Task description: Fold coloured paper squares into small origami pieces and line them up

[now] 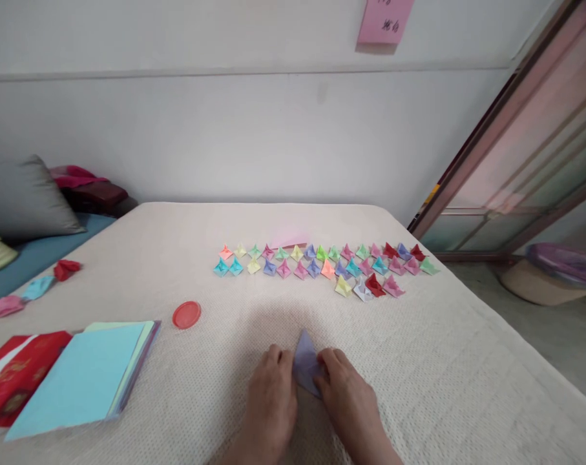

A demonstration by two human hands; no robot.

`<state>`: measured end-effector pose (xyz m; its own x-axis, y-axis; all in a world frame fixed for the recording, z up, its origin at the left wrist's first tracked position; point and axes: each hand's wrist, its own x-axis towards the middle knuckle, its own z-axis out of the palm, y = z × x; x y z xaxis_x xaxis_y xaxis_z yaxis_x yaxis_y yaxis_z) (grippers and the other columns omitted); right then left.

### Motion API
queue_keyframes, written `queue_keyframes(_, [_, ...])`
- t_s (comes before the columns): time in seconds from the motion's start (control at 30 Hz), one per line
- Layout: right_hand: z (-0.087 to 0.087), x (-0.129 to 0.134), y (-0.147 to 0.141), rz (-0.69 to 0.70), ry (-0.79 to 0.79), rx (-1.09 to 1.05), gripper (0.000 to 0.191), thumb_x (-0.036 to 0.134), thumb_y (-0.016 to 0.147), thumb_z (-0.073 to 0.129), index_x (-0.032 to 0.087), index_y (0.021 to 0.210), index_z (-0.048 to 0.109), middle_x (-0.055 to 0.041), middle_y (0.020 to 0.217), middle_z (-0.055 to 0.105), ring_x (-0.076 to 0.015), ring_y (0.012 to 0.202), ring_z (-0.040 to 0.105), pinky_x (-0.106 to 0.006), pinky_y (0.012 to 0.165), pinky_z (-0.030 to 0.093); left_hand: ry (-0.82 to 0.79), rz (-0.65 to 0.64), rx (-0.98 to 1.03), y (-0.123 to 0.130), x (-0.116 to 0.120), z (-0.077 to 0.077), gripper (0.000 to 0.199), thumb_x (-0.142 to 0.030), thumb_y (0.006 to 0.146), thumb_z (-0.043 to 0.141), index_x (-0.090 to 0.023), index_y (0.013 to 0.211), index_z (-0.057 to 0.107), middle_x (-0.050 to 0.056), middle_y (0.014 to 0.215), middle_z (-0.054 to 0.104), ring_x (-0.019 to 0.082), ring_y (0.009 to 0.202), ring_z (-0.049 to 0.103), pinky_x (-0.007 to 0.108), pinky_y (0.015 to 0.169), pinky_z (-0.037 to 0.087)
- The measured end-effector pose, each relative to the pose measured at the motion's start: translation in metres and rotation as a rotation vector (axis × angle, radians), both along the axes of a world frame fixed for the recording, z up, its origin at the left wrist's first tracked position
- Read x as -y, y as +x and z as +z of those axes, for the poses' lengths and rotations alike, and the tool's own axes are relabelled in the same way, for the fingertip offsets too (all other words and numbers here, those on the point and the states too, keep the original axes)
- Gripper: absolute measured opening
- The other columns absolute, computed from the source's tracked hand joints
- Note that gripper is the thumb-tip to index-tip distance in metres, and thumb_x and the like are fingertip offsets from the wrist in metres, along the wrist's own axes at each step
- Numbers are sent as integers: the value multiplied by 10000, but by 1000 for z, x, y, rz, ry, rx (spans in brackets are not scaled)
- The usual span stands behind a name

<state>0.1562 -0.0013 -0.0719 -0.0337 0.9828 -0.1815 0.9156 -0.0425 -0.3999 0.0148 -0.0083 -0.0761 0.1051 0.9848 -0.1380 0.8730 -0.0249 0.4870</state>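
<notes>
A folded piece of lavender origami paper (306, 363) lies on the cream cloth between my hands, one pointed corner facing away from me. My left hand (273, 391) is closed at its left edge, fingertips bent down on the paper. On the other side my right hand (344, 387) pinches the right edge, its thumb and fingers pressed together there. The fingers cover part of both edges. Beyond the hands stand rows of small folded paper pieces (299, 269) in many colours.
Left lie a stack of coloured paper (86, 371), a red packet (19, 374) and a red round disc (187, 314). Crumpled-looking paper pieces (38, 288) sit farther left. A pink sheet (293, 236) lies behind the rows. The cloth-covered table (442, 374) drops off at right, near a bin (539, 278).
</notes>
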Motion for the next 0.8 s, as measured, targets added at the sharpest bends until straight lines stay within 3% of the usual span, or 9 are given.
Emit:
queue_keyframes(0.13, [-2, -1, -1, -2, 5, -73, 240, 67, 762, 454, 197, 937, 555, -67, 997, 624, -197, 860, 643, -263, 632, 406, -26, 71, 64, -2, -7, -3, 146, -198, 805, 497, -164, 926, 573, 84, 998, 553, 238, 941, 536, 341, 808, 420])
queue_keyframes(0.47, [-13, -4, 2, -69, 61, -277, 380, 69, 662, 457, 176, 997, 601, -85, 988, 626, -217, 870, 632, -303, 738, 443, -42, 107, 162, 3, -12, -10, 187, -46, 704, 449, -190, 769, 549, 61, 895, 584, 208, 871, 531, 306, 787, 384])
queue_keyframes(0.63, [-21, -12, 10, -131, 77, -555, 234, 119, 612, 506, 213, 779, 639, 9, 643, 613, -187, 623, 601, -261, 572, 427, -66, 67, 277, 5, -15, 3, 150, -61, 657, 444, -206, 659, 484, -11, 636, 538, 160, 637, 520, 256, 602, 344])
queue_keyframes(0.73, [-17, -17, 14, -149, 80, -651, 435, 112, 582, 521, 217, 987, 643, 63, 530, 552, -146, 494, 521, -226, 481, 377, -59, 27, 344, 2, -19, 15, 142, -71, 637, 450, -212, 633, 429, -37, 598, 495, 137, 602, 495, 231, 565, 326])
queue_keyframes(0.8, [-9, -18, 15, -117, 38, -774, 477, 101, 562, 528, 210, 1009, 653, 72, 529, 552, -121, 463, 473, -210, 457, 344, -50, 14, 406, -1, -20, 23, 147, -74, 636, 459, -213, 628, 412, -45, 593, 484, 127, 592, 483, 220, 558, 328])
